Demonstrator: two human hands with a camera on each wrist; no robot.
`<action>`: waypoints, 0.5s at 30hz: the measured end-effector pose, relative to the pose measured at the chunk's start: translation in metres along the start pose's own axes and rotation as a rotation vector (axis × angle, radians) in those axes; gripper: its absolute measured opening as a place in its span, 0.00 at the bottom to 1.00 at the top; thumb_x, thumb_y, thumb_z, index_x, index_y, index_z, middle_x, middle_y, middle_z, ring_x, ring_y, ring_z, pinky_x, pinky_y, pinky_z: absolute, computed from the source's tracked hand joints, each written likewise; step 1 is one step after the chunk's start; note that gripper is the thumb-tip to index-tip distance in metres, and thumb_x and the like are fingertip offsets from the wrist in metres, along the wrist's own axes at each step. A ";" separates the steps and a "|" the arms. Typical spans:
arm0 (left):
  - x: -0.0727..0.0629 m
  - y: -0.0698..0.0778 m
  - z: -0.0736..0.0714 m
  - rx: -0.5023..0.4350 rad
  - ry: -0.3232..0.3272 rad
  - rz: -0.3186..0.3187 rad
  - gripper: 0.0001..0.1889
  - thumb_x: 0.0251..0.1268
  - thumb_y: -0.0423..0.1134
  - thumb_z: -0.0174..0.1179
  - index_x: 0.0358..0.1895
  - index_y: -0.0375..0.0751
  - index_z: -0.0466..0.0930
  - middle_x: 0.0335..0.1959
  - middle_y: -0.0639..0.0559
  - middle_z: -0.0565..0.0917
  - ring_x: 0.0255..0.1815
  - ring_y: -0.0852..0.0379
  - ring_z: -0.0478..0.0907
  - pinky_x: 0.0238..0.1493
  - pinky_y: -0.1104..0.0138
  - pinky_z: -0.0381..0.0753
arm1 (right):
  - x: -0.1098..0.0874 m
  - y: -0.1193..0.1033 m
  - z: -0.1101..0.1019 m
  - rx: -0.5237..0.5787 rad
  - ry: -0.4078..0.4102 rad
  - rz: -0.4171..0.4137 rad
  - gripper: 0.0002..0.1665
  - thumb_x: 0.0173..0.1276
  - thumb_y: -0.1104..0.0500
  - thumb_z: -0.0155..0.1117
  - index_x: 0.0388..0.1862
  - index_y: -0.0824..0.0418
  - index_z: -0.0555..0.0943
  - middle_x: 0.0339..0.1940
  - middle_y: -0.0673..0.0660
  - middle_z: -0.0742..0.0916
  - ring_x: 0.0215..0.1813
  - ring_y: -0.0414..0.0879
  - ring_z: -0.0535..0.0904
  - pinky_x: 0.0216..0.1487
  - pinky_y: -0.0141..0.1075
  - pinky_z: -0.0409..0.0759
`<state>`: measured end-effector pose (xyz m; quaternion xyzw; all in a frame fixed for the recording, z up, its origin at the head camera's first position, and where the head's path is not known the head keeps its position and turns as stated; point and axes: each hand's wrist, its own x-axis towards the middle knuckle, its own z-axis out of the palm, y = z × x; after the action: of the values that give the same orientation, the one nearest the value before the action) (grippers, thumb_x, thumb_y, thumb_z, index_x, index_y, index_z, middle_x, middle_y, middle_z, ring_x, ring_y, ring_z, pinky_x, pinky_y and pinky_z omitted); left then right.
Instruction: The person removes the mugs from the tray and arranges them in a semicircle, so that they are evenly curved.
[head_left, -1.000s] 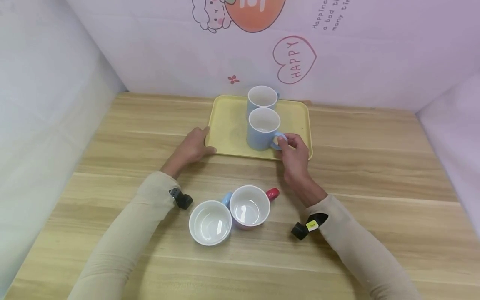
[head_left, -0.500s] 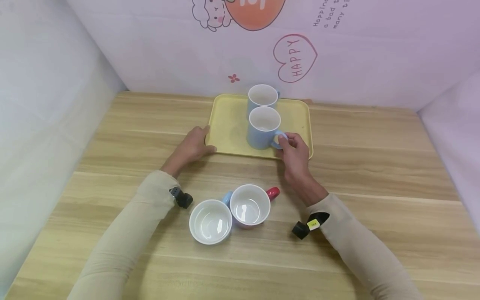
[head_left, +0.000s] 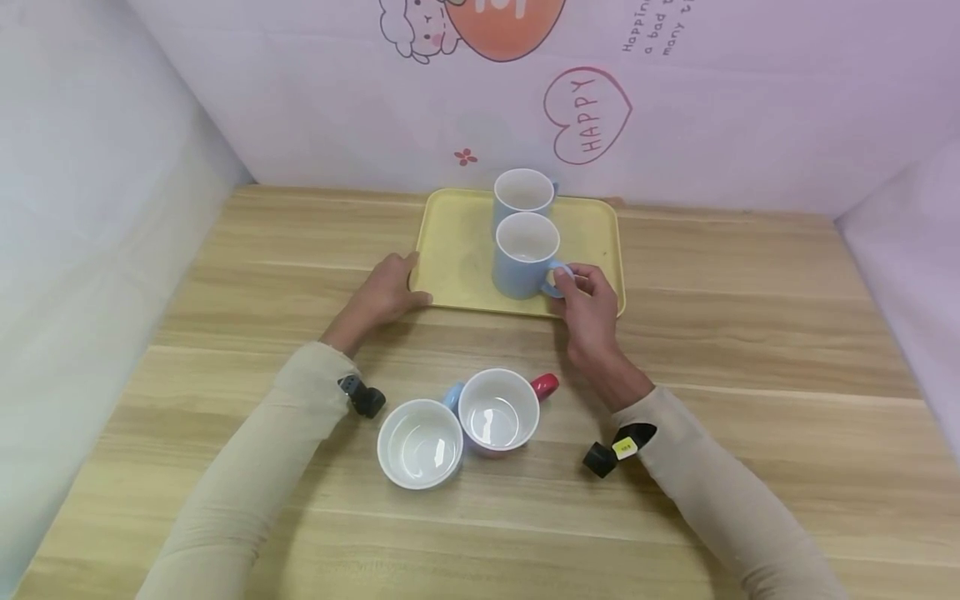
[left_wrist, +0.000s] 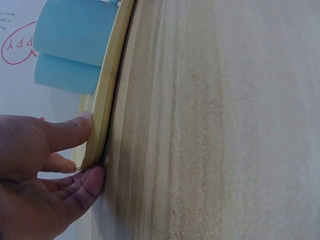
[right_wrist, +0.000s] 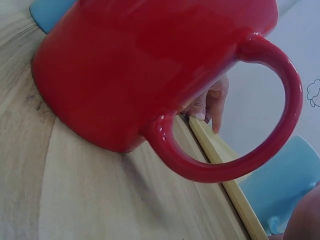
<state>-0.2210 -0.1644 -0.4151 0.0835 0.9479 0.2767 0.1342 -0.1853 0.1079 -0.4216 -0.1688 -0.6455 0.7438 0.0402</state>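
A yellow tray [head_left: 453, 262] lies at the back of the table, with two light-blue mugs standing on it, one behind the other. At its front left corner, my left hand [head_left: 386, 290] holds the tray edge, thumb on the front side and fingers round the end; the left wrist view shows the thumb [left_wrist: 75, 131] on the rim. My right hand [head_left: 590, 312] pinches the handle of the front blue mug [head_left: 516, 277], which is upright. Behind it, the rear blue mug [head_left: 523, 193] has its handle pointing right.
Nearer the body, a red mug [head_left: 498, 410] and a mug with a blue handle [head_left: 420, 444] stand side by side between the forearms. The red mug's side [right_wrist: 125, 70] fills much of the right wrist view. A printed cloth [head_left: 337, 108] hangs just behind the tray.
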 end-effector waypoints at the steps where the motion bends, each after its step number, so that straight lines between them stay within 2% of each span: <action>1: 0.000 0.000 0.000 0.001 -0.001 -0.002 0.42 0.63 0.36 0.67 0.74 0.21 0.54 0.58 0.25 0.70 0.53 0.39 0.70 0.62 0.50 0.69 | 0.000 -0.001 0.000 -0.007 -0.001 0.005 0.07 0.74 0.59 0.63 0.46 0.60 0.77 0.44 0.55 0.75 0.48 0.51 0.78 0.56 0.46 0.78; 11: 0.002 0.000 0.001 -0.010 0.004 0.009 0.44 0.63 0.38 0.67 0.75 0.22 0.52 0.59 0.24 0.69 0.55 0.38 0.70 0.63 0.50 0.68 | 0.002 -0.003 -0.002 0.003 0.004 -0.005 0.05 0.73 0.61 0.63 0.45 0.61 0.79 0.44 0.56 0.76 0.46 0.51 0.79 0.55 0.46 0.79; 15: 0.000 -0.001 0.000 -0.012 0.001 -0.005 0.44 0.64 0.37 0.67 0.75 0.23 0.52 0.60 0.24 0.69 0.56 0.38 0.70 0.64 0.49 0.68 | 0.003 -0.002 -0.001 0.021 0.000 -0.010 0.05 0.72 0.63 0.64 0.44 0.61 0.79 0.44 0.56 0.76 0.45 0.51 0.80 0.54 0.45 0.80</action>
<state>-0.2212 -0.1649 -0.4156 0.0804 0.9465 0.2820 0.1349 -0.1876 0.1102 -0.4208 -0.1651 -0.6386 0.7502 0.0458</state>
